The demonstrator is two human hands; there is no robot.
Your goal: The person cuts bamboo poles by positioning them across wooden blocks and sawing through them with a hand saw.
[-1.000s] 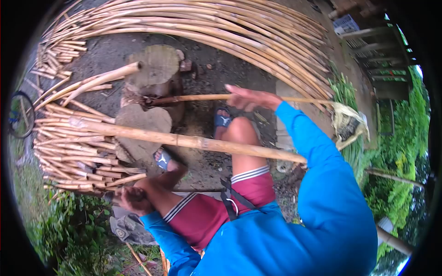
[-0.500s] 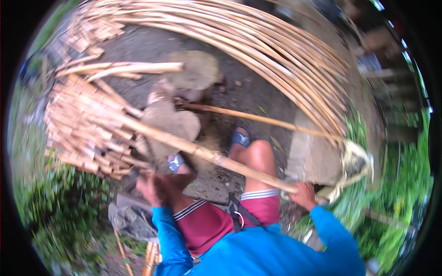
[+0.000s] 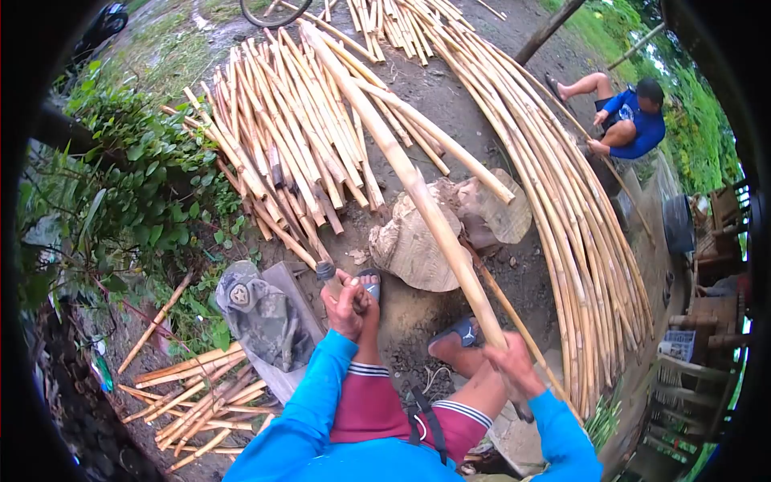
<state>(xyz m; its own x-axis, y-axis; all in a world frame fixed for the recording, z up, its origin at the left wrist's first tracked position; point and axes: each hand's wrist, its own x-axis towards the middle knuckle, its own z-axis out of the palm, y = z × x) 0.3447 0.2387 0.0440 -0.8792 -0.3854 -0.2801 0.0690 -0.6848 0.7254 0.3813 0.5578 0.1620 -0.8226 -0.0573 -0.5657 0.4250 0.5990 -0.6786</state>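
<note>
My right hand [image 3: 516, 365] is wrapped round the near end of a long bamboo pole [image 3: 430, 213]. The pole slants away over a log stump [image 3: 411, 251] and on past the bamboo pile. By my left knee, my left hand [image 3: 345, 307] is closed on a tool handle [image 3: 326, 273] with a dark end cap; what the rest of the tool is, I cannot make out. A second stump [image 3: 507, 210] sits just beyond the first, with the end of another bamboo length [image 3: 450, 145] over it.
Cut bamboo pieces [image 3: 281, 120] are heaped at the far left. Long poles [image 3: 554, 209] lie in a curved row to the right, with a seated person [image 3: 630, 120] beyond. A camouflage cap [image 3: 241, 293] rests on a wooden bench [image 3: 293, 297] at my left.
The head view has swung, so the seated person and more of the bamboo pile now show. Both hands keep their grips, and the pole appears steeper in view.
</note>
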